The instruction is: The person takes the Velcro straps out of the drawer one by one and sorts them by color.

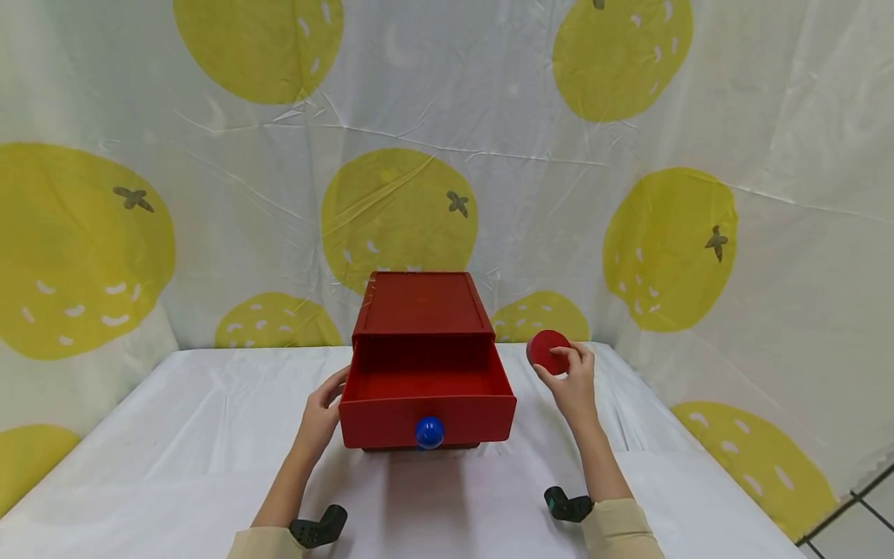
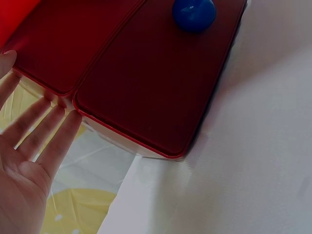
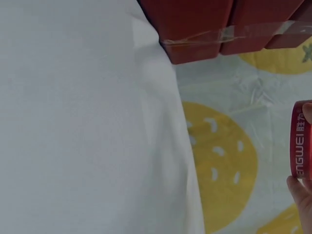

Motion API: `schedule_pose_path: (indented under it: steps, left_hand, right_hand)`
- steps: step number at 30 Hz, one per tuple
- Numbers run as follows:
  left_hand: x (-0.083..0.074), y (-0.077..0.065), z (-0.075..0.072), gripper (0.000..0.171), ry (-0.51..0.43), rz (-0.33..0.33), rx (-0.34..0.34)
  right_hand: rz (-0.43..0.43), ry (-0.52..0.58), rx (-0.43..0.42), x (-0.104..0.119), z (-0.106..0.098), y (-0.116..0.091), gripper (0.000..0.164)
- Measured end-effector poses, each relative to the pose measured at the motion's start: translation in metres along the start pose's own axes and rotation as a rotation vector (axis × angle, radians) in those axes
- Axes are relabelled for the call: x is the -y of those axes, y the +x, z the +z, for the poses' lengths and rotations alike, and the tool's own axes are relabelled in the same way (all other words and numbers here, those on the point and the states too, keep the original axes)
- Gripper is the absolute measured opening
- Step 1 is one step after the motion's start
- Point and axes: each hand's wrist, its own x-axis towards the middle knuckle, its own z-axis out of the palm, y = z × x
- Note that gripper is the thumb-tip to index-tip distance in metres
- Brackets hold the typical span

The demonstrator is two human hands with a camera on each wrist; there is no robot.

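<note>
A red drawer unit (image 1: 422, 303) stands on the table with its top drawer (image 1: 426, 419) pulled out; I see nothing inside that drawer. A blue ball knob (image 1: 429, 432) sits on the drawer's front. My left hand (image 1: 323, 415) rests at the unit's left side. In the left wrist view its fingers (image 2: 58, 136) are straight, tips at the edge of the red front. To the unit's right, my right hand (image 1: 576, 384) holds a round, flat red disc (image 1: 548, 352) between thumb and fingers, above the table. White lettering runs along the disc's rim (image 3: 300, 141).
A white cloth (image 1: 188, 435) covers the table. Lower drawer fronts, one with a blue knob (image 2: 194, 14), show in the left wrist view. Clear tape (image 3: 226, 34) crosses the unit's side. Behind hangs a curtain (image 1: 524, 210) printed with yellow fruit.
</note>
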Motion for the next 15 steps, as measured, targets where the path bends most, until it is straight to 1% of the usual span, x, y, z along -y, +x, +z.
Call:
schedule_pose_path:
  steps: [4, 6, 11, 15]
  left_hand:
    - [0.0, -0.001, -0.001, 0.047, -0.009, -0.027, 0.01]
    - [0.0, -0.001, -0.001, 0.047, -0.017, -0.03, 0.012]
    - [-0.001, 0.0, -0.001, 0.047, -0.03, -0.014, 0.012]
    - [-0.001, 0.0, 0.0, 0.047, -0.034, -0.015, 0.011]
  right_hand:
    - [0.033, 0.002, 0.011, -0.009, 0.002, -0.002, 0.038]
    - [0.048, 0.0, 0.023, -0.013, 0.003, -0.004, 0.039]
    - [0.072, -0.015, 0.022, -0.022, 0.005, -0.007, 0.038]
    - [0.093, -0.034, 0.029, -0.027, 0.004, -0.01, 0.038]
